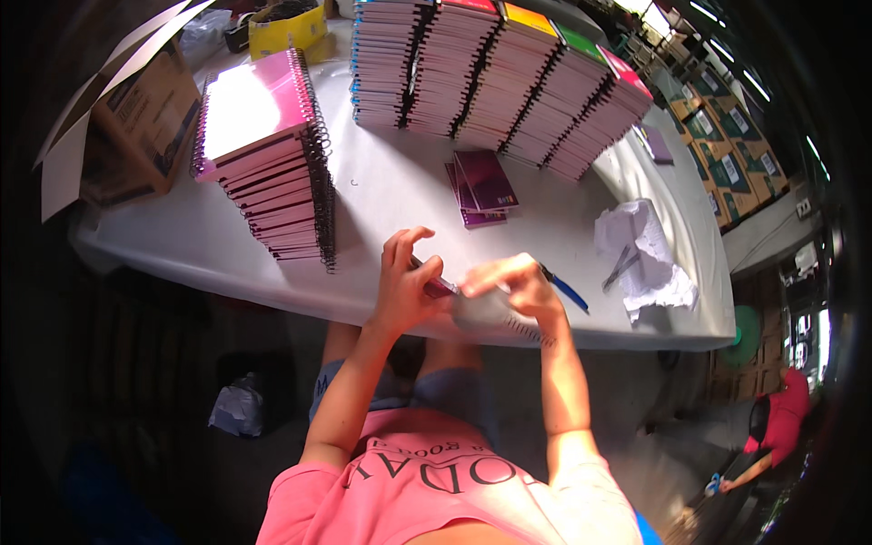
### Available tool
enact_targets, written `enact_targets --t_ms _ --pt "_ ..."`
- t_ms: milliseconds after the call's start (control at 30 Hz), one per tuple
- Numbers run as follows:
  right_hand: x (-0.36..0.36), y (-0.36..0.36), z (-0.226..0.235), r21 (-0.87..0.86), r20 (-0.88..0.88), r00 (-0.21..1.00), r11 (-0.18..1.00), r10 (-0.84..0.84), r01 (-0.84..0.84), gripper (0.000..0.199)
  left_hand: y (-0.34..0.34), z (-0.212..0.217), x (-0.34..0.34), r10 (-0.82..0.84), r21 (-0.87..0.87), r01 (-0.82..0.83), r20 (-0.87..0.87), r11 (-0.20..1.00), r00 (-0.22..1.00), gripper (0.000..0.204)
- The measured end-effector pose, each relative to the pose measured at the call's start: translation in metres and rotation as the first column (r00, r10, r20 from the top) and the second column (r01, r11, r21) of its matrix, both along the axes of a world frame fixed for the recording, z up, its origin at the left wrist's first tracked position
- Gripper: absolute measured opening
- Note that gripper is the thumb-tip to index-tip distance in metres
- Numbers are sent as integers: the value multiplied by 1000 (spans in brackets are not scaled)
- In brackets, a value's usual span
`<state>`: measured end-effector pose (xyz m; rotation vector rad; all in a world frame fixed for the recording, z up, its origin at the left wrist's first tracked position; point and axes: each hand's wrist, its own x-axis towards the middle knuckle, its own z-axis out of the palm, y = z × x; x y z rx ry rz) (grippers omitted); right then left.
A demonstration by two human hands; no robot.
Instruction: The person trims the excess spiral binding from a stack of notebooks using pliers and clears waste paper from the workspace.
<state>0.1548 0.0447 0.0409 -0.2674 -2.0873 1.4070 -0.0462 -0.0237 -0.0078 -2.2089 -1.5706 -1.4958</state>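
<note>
While our left hand pinches a notebook steady at lower center, right hand fingers grip its cover, prob. for control.

My hands hold a notebook at the table's near edge, my left hand on its left end and my right hand on top. A pen lies just right of my right hand. A small pile of booklets sits mid-table behind my hands. A stack of notebooks stands toward the left edge, with a box beyond it at the left corner. A row of stacks lines the far edge. Crumpled paper lies near the right edge.
</note>
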Motion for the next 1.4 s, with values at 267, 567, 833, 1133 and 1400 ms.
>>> enact_targets --t_ms 267,567,833,1133,1400 --pt "-7 0 -19 -39 338 876 925 -344 378 34 7 -13 -3 -92 -152 155 353 976 931 57" --pt "-14 8 -5 -285 -120 975 947 -186 146 40 24 -37 -2 -123 -21 168 589 986 798 98" --pt "-41 3 -1 -71 15 991 989 -132 133 30 18 -43 -5 -118 -137 283 679 949 725 96" --pt "-41 22 -37 219 271 860 898 -432 382 37 20 -64 -11 -134 -142 243 529 960 838 95" --pt "65 47 -35 606 322 108 293 -940 740 48 19 -49 -10 -95 -107 350 853 931 512 34"
